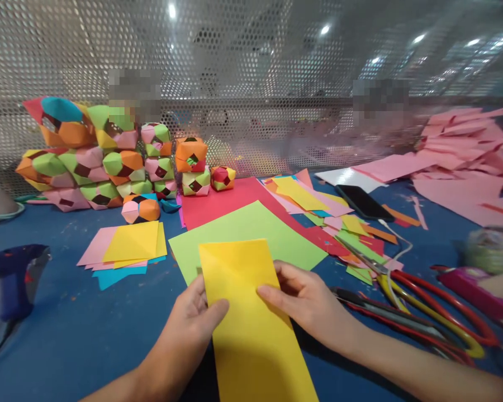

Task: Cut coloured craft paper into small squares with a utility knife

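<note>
A long yellow sheet of paper (247,318), folded in half lengthwise, is held over the blue table (75,335). My left hand (195,324) pinches its left edge, thumb on top. My right hand (305,298) grips the right edge, thumb pressed on the sheet and fingers curled behind. Under the sheet lies a light green sheet (251,229) on a red sheet (230,201).
Stacked multicoloured paper cubes (104,159) line the back left by a perforated metal screen. A small pile of pink, yellow and blue squares (126,248) lies left. Scissors (423,312), paper scraps, a phone (362,201) and pink sheets (465,156) fill the right. A blue glue gun (12,279) sits far left.
</note>
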